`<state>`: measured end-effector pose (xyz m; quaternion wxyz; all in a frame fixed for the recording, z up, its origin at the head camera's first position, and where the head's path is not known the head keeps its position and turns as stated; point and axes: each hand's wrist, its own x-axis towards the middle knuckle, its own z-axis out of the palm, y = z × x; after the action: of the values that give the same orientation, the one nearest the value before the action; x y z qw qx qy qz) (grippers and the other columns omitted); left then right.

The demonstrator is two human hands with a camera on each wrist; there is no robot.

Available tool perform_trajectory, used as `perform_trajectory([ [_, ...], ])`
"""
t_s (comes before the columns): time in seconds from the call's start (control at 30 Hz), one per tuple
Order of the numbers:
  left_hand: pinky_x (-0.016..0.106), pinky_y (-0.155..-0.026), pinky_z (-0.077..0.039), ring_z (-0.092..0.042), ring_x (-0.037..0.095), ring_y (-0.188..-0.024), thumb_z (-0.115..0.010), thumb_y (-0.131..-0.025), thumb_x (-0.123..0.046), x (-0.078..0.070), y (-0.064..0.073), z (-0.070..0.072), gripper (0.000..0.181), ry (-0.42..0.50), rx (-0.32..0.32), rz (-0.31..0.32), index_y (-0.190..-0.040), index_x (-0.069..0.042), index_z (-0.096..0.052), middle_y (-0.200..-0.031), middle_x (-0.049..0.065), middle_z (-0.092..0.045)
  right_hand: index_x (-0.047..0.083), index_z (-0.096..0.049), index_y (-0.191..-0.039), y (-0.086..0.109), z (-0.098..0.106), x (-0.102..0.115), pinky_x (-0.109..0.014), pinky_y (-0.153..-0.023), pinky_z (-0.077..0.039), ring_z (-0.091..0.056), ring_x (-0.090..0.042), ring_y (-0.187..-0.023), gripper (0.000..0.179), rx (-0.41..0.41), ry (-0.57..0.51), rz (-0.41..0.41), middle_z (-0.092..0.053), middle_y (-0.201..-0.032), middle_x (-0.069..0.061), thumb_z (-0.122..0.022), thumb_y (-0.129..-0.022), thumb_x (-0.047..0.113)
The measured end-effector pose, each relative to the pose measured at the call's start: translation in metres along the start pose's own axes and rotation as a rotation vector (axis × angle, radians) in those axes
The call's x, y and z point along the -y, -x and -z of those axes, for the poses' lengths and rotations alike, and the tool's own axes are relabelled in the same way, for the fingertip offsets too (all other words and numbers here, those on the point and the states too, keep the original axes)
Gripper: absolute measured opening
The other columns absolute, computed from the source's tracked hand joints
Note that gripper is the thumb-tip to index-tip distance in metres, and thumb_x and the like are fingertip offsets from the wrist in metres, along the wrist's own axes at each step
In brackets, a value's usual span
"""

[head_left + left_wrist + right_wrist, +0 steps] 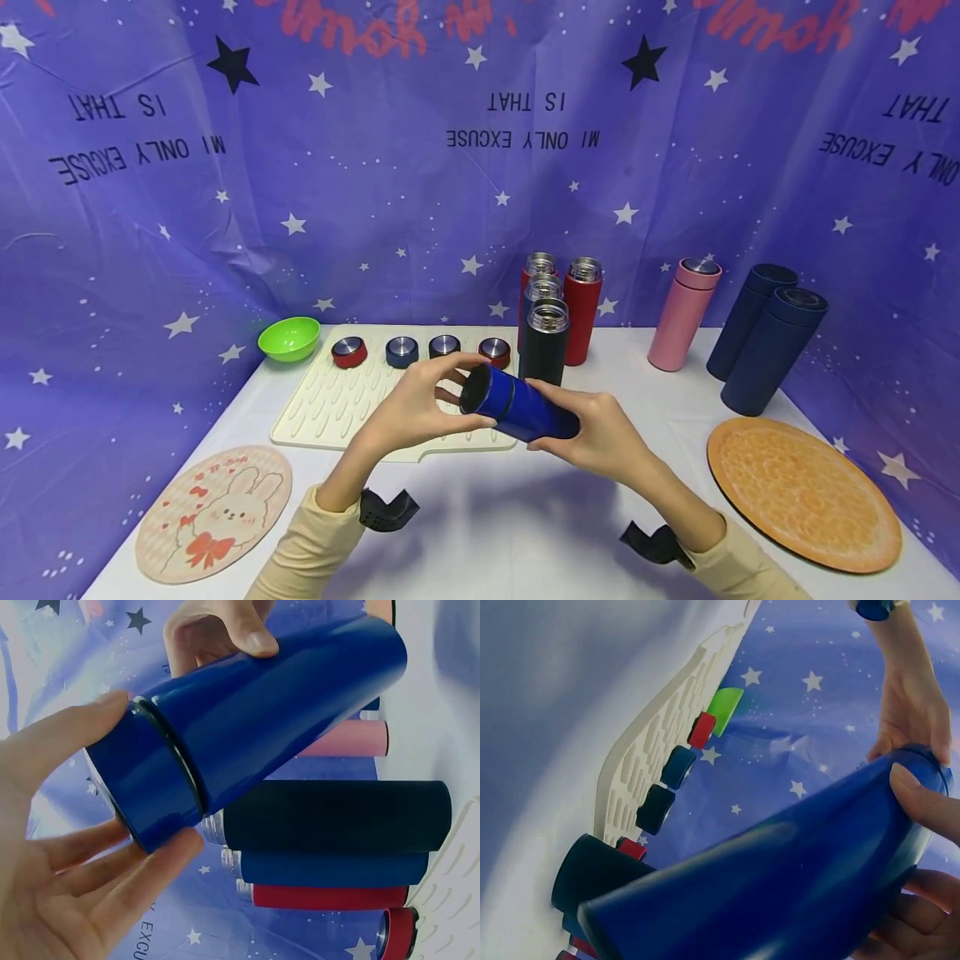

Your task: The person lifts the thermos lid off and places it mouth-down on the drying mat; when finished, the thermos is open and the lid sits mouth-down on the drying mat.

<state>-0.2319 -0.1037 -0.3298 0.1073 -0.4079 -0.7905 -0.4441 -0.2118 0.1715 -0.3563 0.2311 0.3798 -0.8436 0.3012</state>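
A glossy blue thermos (pixel 536 412) is held in the air, tilted, its capped end towards the left. My left hand (pixel 412 406) pinches its blue cap (pixel 146 780) between thumb and fingertips. A dark ring runs along the seam between cap and body, and the cap sits on the bottle. My right hand (pixel 603 429) grips the body near the base, thumb on one side and fingers on the other. Close behind the thermos stands a black bottle (pixel 543 346) with its steel neck bare.
Behind are uncapped red bottles (pixel 583 317). Several lids, including a blue one (pixel 402 352), lie on a cream drying mat (pixel 330 417). A green bowl (pixel 289 339), rabbit placemat (pixel 217 512), orange round mat (pixel 802 492), pink bottle (pixel 682 317) and dark blue bottles (pixel 772 354) surround the work.
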Motion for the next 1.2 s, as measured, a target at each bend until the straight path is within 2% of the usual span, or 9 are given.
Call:
perform_trajectory([
  [0.13,0.028,-0.083,-0.056,-0.058,0.016,-0.112,-0.086,-0.073,-0.026,0.002,-0.002,0.001,0.072,-0.010,0.065,-0.085,-0.135,-0.009,-0.052,-0.131,0.000,-0.056,0.016,-0.063,-0.130,-0.001,0.004,-0.005,-0.034,-0.074,-0.058,-0.069,-0.017,-0.088,0.073,0.045,-0.037,-0.034,-0.071,-0.105,-0.006,-0.090,-0.065,0.035],
  [0.23,0.033,-0.089,-0.053,-0.051,0.019,-0.122,-0.086,-0.073,-0.018,0.003,-0.003,0.003,0.073,-0.007,0.112,-0.173,-0.137,-0.009,-0.051,-0.135,0.002,-0.053,0.017,-0.062,-0.130,-0.001,0.007,-0.010,-0.035,-0.080,-0.057,-0.068,-0.017,-0.094,0.071,0.124,-0.132,-0.077,-0.070,-0.110,-0.004,-0.088,-0.067,0.039],
  [0.3,0.035,-0.093,-0.052,-0.049,0.019,-0.125,-0.086,-0.073,-0.014,0.004,-0.003,0.003,0.071,-0.009,0.131,-0.209,-0.136,-0.009,-0.053,-0.136,0.003,-0.053,0.017,-0.062,-0.131,-0.001,0.009,-0.013,-0.035,-0.084,-0.056,-0.067,-0.016,-0.099,0.070,0.182,-0.199,-0.108,-0.068,-0.114,-0.002,-0.086,-0.069,0.040],
  [0.43,0.038,-0.096,-0.050,-0.050,0.022,-0.124,-0.086,-0.072,-0.009,0.005,-0.003,0.002,0.064,-0.021,0.151,-0.252,-0.130,-0.006,-0.058,-0.133,0.008,-0.056,0.016,-0.061,-0.131,-0.002,0.011,-0.017,-0.033,-0.087,-0.054,-0.066,-0.014,-0.103,0.070,0.260,-0.267,-0.146,-0.067,-0.117,0.001,-0.085,-0.071,0.043],
  [0.57,0.040,-0.091,-0.053,-0.053,0.026,-0.121,-0.086,-0.070,-0.006,0.005,-0.003,0.000,0.060,-0.009,0.137,-0.266,-0.124,-0.002,-0.061,-0.128,0.014,-0.059,0.017,-0.061,-0.131,-0.002,0.010,-0.017,-0.034,-0.087,-0.055,-0.066,-0.014,-0.103,0.070,0.254,-0.247,-0.135,-0.067,-0.117,0.001,-0.085,-0.071,0.043],
  [0.87,0.033,-0.082,-0.057,-0.056,0.018,-0.118,-0.087,-0.071,-0.015,0.004,-0.001,0.003,0.060,-0.013,0.071,-0.203,-0.126,-0.010,-0.063,-0.126,0.003,-0.062,0.017,-0.064,-0.129,0.000,0.003,-0.010,-0.035,-0.079,-0.058,-0.069,-0.017,-0.093,0.070,0.128,-0.118,-0.067,-0.070,-0.109,-0.004,-0.088,-0.067,0.039],
  [0.97,0.029,-0.077,-0.058,-0.060,0.018,-0.111,-0.087,-0.072,-0.021,0.003,0.000,0.003,0.058,-0.019,0.039,-0.163,-0.124,-0.010,-0.064,-0.121,0.002,-0.064,0.016,-0.064,-0.128,0.001,0.000,-0.007,-0.035,-0.075,-0.058,-0.069,-0.017,-0.090,0.071,0.079,-0.061,-0.042,-0.071,-0.108,-0.004,-0.090,-0.065,0.036],
  [1.1,0.026,-0.068,-0.058,-0.065,0.016,-0.095,-0.085,-0.074,-0.031,0.002,0.000,0.002,0.054,-0.024,-0.014,-0.022,-0.121,-0.012,-0.066,-0.112,-0.002,-0.067,0.013,-0.063,-0.128,0.002,-0.005,-0.003,-0.037,-0.076,-0.058,-0.069,-0.020,-0.091,0.074,0.008,0.047,0.015,-0.070,-0.110,-0.007,-0.092,-0.063,0.032],
  [1.2,0.028,-0.068,-0.058,-0.065,0.013,-0.090,-0.082,-0.076,-0.036,0.002,0.000,0.001,0.052,-0.037,-0.024,0.076,-0.120,-0.014,-0.066,-0.110,-0.004,-0.068,0.010,-0.062,-0.129,0.001,-0.007,-0.001,-0.039,-0.078,-0.058,-0.069,-0.023,-0.094,0.075,-0.021,0.117,0.047,-0.070,-0.112,-0.008,-0.092,-0.062,0.030],
])
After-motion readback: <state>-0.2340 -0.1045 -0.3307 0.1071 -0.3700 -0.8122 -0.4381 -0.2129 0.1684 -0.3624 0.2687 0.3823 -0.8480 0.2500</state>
